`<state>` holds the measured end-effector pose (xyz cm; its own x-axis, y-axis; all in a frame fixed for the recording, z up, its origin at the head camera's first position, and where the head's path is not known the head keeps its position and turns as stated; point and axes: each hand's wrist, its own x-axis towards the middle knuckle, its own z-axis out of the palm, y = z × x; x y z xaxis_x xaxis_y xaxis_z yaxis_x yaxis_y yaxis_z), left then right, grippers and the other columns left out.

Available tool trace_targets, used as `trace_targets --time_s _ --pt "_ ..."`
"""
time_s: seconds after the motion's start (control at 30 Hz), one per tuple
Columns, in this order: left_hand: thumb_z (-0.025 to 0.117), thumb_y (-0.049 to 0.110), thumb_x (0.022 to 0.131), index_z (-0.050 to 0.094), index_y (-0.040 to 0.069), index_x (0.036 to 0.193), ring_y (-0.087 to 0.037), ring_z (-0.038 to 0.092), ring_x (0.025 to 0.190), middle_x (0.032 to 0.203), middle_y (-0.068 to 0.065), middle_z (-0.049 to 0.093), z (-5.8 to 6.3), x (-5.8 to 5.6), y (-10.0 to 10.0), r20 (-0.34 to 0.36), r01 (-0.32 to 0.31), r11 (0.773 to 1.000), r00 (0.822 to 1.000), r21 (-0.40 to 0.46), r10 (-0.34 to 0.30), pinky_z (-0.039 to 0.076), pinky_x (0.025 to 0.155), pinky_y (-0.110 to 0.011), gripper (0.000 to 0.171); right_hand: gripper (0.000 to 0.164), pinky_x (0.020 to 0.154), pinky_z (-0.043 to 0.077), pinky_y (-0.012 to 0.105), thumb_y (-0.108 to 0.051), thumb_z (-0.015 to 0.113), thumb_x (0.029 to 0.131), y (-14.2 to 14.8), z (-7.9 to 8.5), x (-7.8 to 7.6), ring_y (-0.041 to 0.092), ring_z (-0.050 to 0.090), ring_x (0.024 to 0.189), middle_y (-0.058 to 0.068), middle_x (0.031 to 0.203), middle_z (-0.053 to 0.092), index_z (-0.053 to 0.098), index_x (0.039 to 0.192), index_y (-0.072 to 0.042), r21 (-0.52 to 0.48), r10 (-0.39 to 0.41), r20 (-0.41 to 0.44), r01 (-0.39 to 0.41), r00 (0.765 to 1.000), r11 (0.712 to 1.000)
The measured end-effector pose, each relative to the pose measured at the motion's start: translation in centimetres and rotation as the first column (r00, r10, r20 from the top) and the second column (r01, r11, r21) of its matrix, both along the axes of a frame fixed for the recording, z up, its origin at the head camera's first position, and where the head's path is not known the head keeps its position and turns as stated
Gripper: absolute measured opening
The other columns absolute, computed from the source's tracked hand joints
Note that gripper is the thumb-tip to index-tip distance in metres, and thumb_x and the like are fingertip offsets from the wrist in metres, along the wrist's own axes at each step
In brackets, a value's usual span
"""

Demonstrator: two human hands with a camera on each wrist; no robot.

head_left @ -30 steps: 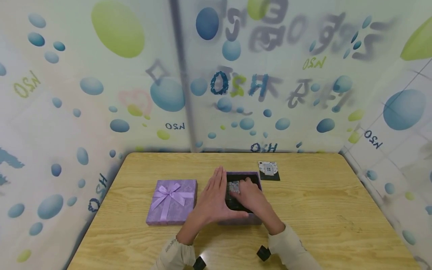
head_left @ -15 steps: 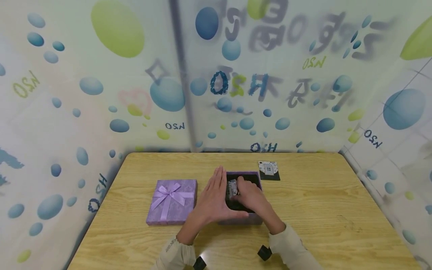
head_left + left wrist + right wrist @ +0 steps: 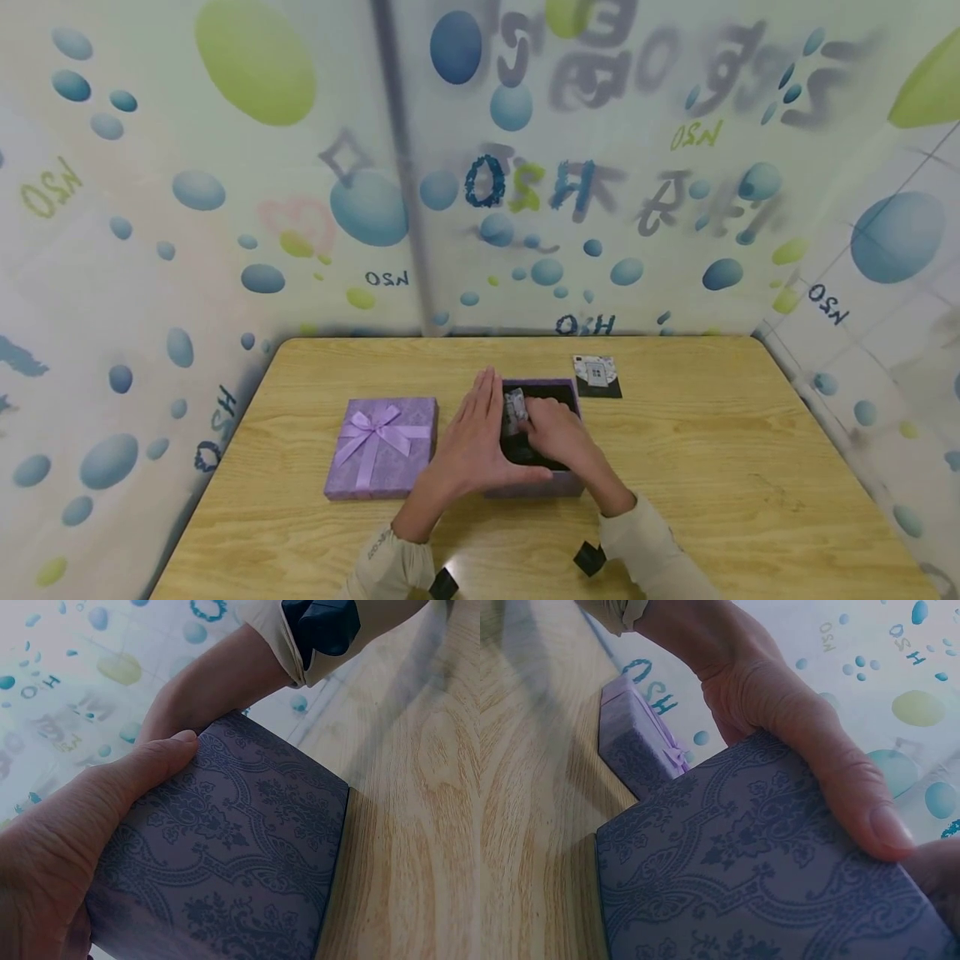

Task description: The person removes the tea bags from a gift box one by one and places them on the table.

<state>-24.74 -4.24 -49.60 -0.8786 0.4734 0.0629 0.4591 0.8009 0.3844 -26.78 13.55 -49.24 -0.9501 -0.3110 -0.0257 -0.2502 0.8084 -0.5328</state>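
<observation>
My left hand (image 3: 471,437) rests against the left side of an open purple box (image 3: 534,485), fingers straight, thumb stretched along its near rim. In the left wrist view that thumb (image 3: 161,761) lies on the edge of the patterned wall. My right hand (image 3: 557,433) reaches inside the box, its fingers curled and pinching a small grey-white patterned packet (image 3: 514,408). The packet stands tilted near the left inner wall. The right fingertips are partly hidden, and the box walls block them in both wrist views. Black lining (image 3: 551,390) shows inside the box.
Left of the box lies its purple lid (image 3: 386,454) with a ribbon bow. A flat square black-and-white packet (image 3: 597,377) lies beyond the box's far right corner. All stand on a wooden table (image 3: 712,467) backed by a printed curtain (image 3: 637,167).
The right hand has shifted slightly left inside the box, and the packet has turned from facing up to a steeper tilt. My left hand stays in place.
</observation>
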Motion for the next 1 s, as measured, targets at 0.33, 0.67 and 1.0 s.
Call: trace_targets --time_s 0.33,0.67,1.0 --pt "0.058 0.099 0.068 -0.017 0.011 0.164 -0.027 -0.007 0.162 0.173 -0.007 -0.02 0.0 0.0 0.0 -0.009 0.006 1.0 1.0 -0.013 -0.006 0.014 0.13 -0.046 0.15 0.014 0.054 0.043 0.031 -0.01 0.065 0.103 0.1 0.1 -0.3 0.016 0.054 0.06 0.004 0.078 0.056 0.061 0.114 -0.001 -0.114 -0.035 -0.018 0.032 0.999 0.993" --pt "0.057 0.099 0.068 -0.017 0.012 0.164 -0.025 -0.007 0.162 0.172 -0.005 -0.022 0.0 -0.1 0.0 0.001 0.0 1.0 1.0 -0.012 0.0 0.012 0.13 -0.045 0.149 0.017 0.056 0.042 0.027 -0.007 0.063 0.103 0.4 0.1 -0.7 0.013 0.052 0.062 0.002 0.077 0.056 0.06 0.119 0.0 -0.221 -0.011 -0.014 0.008 1.0 0.975" --pt "0.055 0.101 0.067 -0.017 0.013 0.164 -0.019 -0.015 0.16 0.172 -0.003 -0.023 0.1 0.0 0.0 0.016 -0.005 1.0 1.0 -0.011 0.005 0.011 0.13 -0.044 0.15 0.021 0.063 0.049 0.028 -0.006 0.065 0.103 0.9 1.0 -0.7 0.011 0.057 0.07 0.002 0.084 0.066 0.064 0.121 0.003 -0.305 0.028 -0.028 -0.036 0.999 0.952"
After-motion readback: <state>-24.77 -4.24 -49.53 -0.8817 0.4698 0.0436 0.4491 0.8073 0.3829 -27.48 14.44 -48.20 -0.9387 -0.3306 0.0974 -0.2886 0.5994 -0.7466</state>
